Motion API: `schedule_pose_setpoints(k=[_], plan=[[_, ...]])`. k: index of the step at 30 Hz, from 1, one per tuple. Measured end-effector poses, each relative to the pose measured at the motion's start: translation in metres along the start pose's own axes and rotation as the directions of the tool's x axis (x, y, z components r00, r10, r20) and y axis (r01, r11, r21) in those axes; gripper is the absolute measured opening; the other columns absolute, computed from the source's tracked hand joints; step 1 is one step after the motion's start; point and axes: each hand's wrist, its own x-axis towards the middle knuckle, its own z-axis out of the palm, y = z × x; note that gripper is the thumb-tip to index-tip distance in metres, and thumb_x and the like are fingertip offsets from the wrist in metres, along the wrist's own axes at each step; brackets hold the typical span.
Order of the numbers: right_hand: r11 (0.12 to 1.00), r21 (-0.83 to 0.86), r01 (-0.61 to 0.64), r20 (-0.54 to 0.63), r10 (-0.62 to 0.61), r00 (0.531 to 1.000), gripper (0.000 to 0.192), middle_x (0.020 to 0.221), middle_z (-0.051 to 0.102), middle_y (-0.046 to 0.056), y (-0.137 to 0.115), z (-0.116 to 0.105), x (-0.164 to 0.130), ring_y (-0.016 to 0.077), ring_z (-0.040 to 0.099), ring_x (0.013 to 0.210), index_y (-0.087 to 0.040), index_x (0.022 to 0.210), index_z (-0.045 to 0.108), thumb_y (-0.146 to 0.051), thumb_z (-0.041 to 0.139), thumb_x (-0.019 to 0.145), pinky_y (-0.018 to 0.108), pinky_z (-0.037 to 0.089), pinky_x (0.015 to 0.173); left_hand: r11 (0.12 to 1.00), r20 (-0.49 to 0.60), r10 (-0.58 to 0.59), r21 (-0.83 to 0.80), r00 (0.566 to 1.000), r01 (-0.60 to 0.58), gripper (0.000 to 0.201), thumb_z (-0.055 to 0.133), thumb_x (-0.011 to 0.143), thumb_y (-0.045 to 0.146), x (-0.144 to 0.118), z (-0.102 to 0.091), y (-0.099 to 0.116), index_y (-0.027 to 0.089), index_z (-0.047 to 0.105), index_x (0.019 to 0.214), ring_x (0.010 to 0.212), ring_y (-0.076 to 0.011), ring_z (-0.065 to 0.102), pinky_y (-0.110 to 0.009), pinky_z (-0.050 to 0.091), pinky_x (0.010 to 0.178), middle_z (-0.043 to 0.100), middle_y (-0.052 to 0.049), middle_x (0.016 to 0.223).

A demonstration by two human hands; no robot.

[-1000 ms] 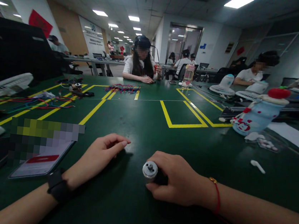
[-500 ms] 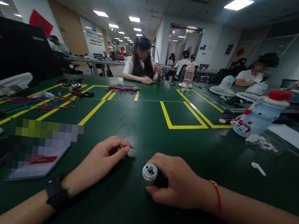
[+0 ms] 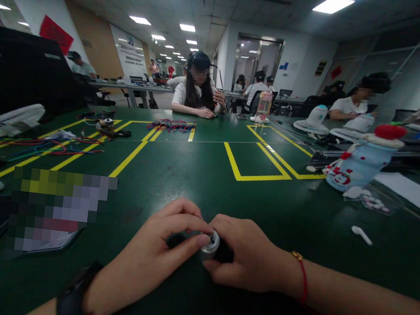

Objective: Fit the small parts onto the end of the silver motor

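Observation:
My right hand (image 3: 244,252) is wrapped round a small motor (image 3: 212,247), a cylinder with a silver metal end that points towards me and a dark body mostly hidden in the palm. At the silver end, the thumb and index finger of my left hand (image 3: 164,241) are pinched together, touching the face where the short shaft sits. What lies between those fingertips is too small and covered to make out. Both hands are low over the green table (image 3: 170,173), close in front of me.
On the left lie a phone (image 3: 52,243), loose coloured wires (image 3: 59,145) and a white fan (image 3: 9,122). A wire bundle (image 3: 171,125) is farther back. At right are a blue bottle (image 3: 363,162), a white earbud (image 3: 362,235) and a small bag (image 3: 377,203). A person (image 3: 199,85) sits opposite.
My left hand has moved right, from beside the motor to its silver end, and its fingertips now cover the shaft. My right hand keeps its hold on the motor, almost unmoved.

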Motion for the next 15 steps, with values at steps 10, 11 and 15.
schedule_pose_setpoints(k=[10,11,15], plan=[[1.0,0.009,-0.007,0.02,0.007,1.0,0.024,0.086,0.057,0.0,-0.003,-0.003,0.0,0.0124,0.048,0.068,-0.019,0.092,0.054,-0.032,0.063,0.075,0.024,0.033,0.058,0.997,0.046,-0.073,-0.02,0.996,0.074,0.016,0.059,0.089,0.028,-0.005,-0.007,-0.002,0.031,0.068,0.102,0.089,-0.0188,0.056,-0.031,0.046,0.078,0.059,-0.001,0.095],[1.0,0.005,-0.009,0.02,0.009,1.0,0.023,0.085,0.057,0.0,-0.003,-0.003,0.0,0.0123,0.048,0.067,-0.019,0.09,0.054,-0.033,0.063,0.075,0.024,0.032,0.057,0.998,0.059,-0.067,-0.016,0.996,0.068,0.017,0.059,0.089,0.028,-0.004,-0.005,0.0,0.031,0.069,0.103,0.088,-0.019,0.056,-0.031,0.047,0.077,0.059,-0.001,0.095],[1.0,-0.002,-0.013,0.019,0.013,1.0,0.024,0.085,0.056,0.001,-0.002,-0.002,0.0,0.0127,0.048,0.068,-0.018,0.09,0.053,-0.035,0.063,0.075,0.025,0.033,0.058,0.994,-0.003,-0.096,-0.05,0.995,0.096,0.013,0.06,0.089,0.028,-0.001,-0.001,0.004,0.03,0.072,0.094,0.085,-0.0182,0.057,-0.03,0.046,0.075,0.058,-0.001,0.091]])
